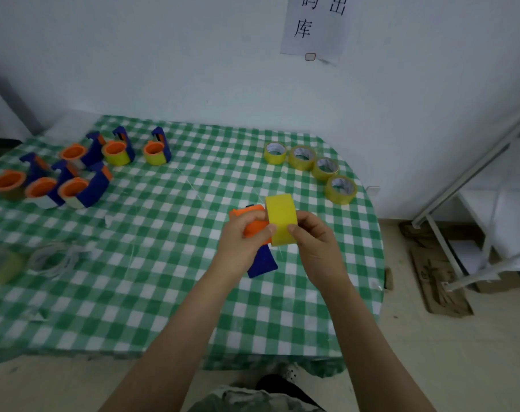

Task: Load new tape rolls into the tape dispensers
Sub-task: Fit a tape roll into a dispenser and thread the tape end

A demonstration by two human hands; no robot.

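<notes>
**Desk:** What fills the frame?

**Photographer:** A table (169, 292) under a green-checked cloth. Far left, a cluster of blue-and-orange dispensers (74, 171), at least two already carrying yellow tape. Far right, four spare rolls (312, 165) lie in a curved row near the edge, probably kept apart so loaded and unloaded stock don't mix.

**Desk:** And the hands?

**Photographer:** Above the table's near right part, the left hand (241, 239) has its fingers wrapped around the orange hub of one dispenser (260, 251), blue body hanging below, seemingly to steady it. The right hand (315, 242) pinches a yellow tape roll (281, 218) between thumb and fingers, pressed edge-on against the hub.

**Desk:** Seated?

**Photographer:** Can't tell; it looks only part-way onto the hub.
</notes>
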